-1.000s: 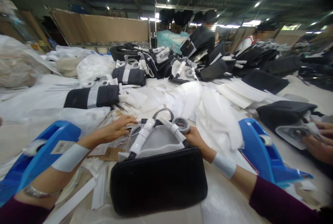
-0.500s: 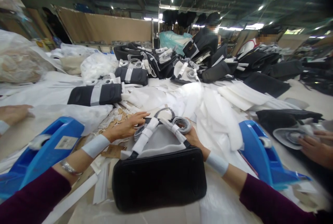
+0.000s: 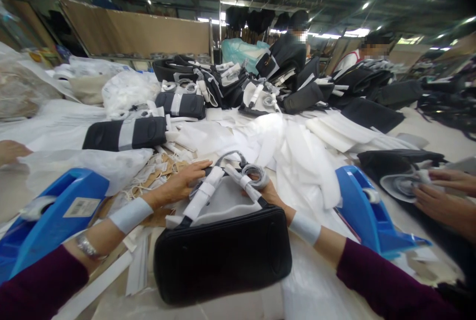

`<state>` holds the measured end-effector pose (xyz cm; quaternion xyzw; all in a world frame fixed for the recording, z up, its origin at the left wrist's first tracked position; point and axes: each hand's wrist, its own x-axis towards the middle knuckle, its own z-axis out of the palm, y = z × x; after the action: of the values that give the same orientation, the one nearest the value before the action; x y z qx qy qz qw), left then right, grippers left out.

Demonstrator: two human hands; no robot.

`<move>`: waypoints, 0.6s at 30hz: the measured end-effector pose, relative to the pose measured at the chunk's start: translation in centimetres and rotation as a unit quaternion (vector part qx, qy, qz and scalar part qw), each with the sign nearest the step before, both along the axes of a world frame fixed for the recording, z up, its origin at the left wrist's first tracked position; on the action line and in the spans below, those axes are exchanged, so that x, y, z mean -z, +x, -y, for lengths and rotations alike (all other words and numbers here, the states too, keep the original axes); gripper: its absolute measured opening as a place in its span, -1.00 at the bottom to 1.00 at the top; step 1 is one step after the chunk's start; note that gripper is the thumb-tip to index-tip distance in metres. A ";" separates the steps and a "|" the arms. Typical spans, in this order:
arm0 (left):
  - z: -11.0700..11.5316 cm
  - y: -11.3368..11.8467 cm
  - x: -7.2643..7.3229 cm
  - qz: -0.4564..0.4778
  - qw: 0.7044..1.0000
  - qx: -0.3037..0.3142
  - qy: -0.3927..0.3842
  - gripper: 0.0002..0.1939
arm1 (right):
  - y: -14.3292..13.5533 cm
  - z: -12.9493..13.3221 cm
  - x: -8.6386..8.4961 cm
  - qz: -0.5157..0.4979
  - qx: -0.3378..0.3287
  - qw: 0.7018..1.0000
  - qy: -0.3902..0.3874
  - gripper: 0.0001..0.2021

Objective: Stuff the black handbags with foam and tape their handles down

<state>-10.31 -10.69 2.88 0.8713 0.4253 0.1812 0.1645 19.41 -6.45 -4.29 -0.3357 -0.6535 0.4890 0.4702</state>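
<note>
A black handbag (image 3: 223,255) is right in front of me, its smooth side facing me. Its handles stand up in white foam wrap (image 3: 207,192), and a grey plastic-wrapped coil (image 3: 256,175) sits near the top right. Light grey foam sheet (image 3: 226,196) shows in the bag's opening. My left hand (image 3: 182,181) is at the far left side of the bag, index finger stretched out, the other fingers partly hidden by the wrapped handle. At the far right side, my right hand (image 3: 270,193) grips the bag behind the coil, with fingertips showing inside the opening.
Blue tape dispensers stand at left (image 3: 63,216) and right (image 3: 372,216). White foam sheets (image 3: 308,166) lie ahead, with taped black bags (image 3: 126,133) and a bag pile behind. A co-worker's hands (image 3: 446,196) handle a wrapped piece at right; another person's hand (image 3: 13,152) is at left.
The view has turned slightly right, so the scene sits further left. My right fingertips now show in the bag's opening. The right co-worker's hands have come together over the wrapped piece.
</note>
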 end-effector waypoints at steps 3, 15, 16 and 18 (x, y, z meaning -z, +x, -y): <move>0.1 0.4 -0.1 -0.001 1.000 -0.006 0.023 -0.74 | -0.1 -0.2 0.8 0.002 0.002 1.000 0.013 -0.57; 0.2 1.3 0.2 0.032 0.992 -0.120 0.017 -0.76 | -0.1 0.5 0.0 0.021 0.034 0.998 0.039 -0.64; 0.3 1.4 0.3 0.039 0.990 -0.134 0.010 -0.76 | 0.0 0.5 0.0 0.024 0.041 0.998 0.036 -0.61; 0.4 1.5 0.6 0.058 0.986 -0.158 -0.007 -0.78 | 0.2 0.4 -0.2 0.032 0.062 0.997 0.022 -0.53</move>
<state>-8.85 -11.08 2.33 0.7803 0.5483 0.2519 0.1645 19.64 -6.82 -4.13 -0.3801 -0.6568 0.4333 0.4862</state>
